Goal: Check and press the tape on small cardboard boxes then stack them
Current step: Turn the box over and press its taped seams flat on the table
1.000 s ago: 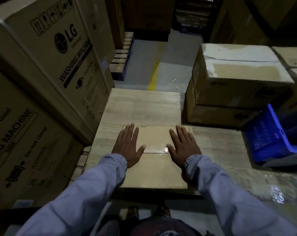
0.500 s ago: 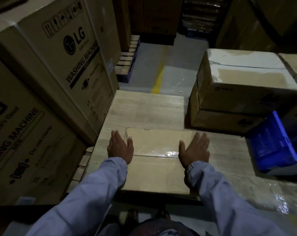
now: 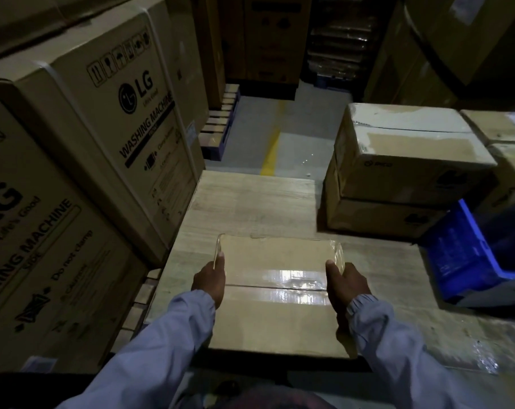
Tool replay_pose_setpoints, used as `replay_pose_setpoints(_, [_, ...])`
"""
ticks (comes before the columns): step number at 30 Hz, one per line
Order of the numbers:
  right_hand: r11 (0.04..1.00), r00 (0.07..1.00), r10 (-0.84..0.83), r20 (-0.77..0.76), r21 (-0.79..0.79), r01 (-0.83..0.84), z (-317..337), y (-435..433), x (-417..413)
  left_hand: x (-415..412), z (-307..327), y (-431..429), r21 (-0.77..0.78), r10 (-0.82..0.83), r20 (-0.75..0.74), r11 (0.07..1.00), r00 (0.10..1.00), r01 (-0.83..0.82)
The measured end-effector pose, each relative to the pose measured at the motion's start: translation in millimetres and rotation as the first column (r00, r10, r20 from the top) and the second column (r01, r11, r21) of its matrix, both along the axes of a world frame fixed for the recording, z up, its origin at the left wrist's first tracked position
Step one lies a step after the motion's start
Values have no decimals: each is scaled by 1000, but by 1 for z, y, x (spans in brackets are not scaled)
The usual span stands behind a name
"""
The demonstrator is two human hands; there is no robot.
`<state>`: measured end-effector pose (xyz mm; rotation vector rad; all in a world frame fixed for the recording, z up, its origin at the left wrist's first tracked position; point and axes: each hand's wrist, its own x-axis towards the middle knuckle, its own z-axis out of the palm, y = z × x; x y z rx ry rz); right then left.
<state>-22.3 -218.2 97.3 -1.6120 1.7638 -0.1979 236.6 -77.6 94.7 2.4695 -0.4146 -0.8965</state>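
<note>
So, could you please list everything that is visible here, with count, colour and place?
small box: one, brown, centre, on the surface
tape: one strip, clear, across its top
surface: one, pale wood grain, under it
washing machine boxes: at least two, brown, left
stacked boxes: two, brown, right
crate: one, blue, far right
floor line: one, yellow, back
pallet: one, blue, back left
left hand: one, grips the small box's left side
right hand: one, grips its right side
</note>
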Motion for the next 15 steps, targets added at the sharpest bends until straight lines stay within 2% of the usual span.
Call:
replay_pose_setpoints(3, [996,988,-91,128,0,91,16,2,-5,0,22,0,-115,59,-1,992,998,-58])
replay_pose_setpoints(5, [992,980,-128,152,3,129,31,-1,-7,2,40,-2,-182,65,12,981,998,-62])
replay_pose_setpoints(9, [983,945,-179,275,10,183,60,-5,-8,4,62,-6,-268,17,31,963,999,-8])
replay_pose_setpoints(15, [981,910,-190,368,27,194,66,11,-13,0,51,5,-363,-71,-31,930,997,55])
